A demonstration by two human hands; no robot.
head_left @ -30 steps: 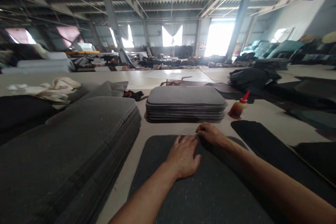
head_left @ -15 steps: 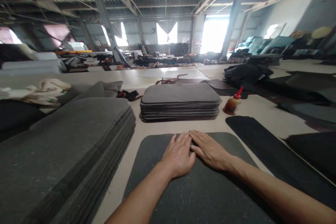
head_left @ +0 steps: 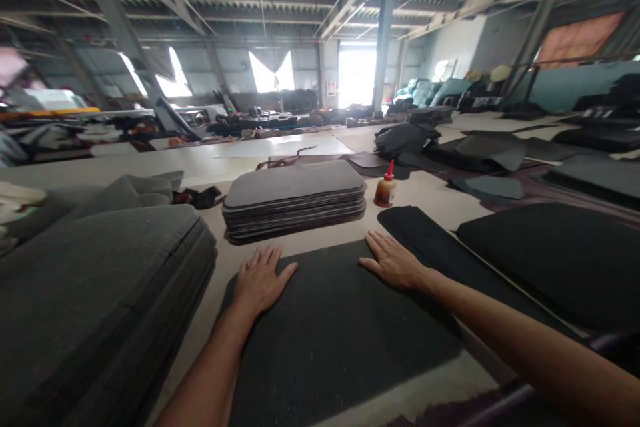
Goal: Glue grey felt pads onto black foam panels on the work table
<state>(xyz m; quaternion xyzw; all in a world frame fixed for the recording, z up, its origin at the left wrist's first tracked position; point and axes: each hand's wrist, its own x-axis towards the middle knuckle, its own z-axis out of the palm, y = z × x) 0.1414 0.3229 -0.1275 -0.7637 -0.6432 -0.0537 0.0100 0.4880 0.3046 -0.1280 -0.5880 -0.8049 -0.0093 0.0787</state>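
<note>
A dark grey sheet with rounded corners [head_left: 330,327] lies flat on the table in front of me. My left hand [head_left: 261,280] rests palm down near its far left corner, fingers spread. Toward the far right corner, my right hand [head_left: 393,259] also lies flat, thumb apart from the fingers. Neither hand grips anything. Just beyond the sheet stands a neat stack of grey rounded panels [head_left: 295,203]. To the right of that stack is a small bottle of brown liquid with a red nozzle [head_left: 385,190].
A tall pile of thick grey sheets [head_left: 95,267] fills the left side. Black strips [head_left: 440,240] and a broad black piece [head_left: 555,260] lie to the right. Farther back are a dark heap of material [head_left: 405,140] and more tables under bright windows.
My hands have moved apart from the middle of the sheet's far edge, left hand leftward, right hand toward the right corner. The view has turned to the right.
</note>
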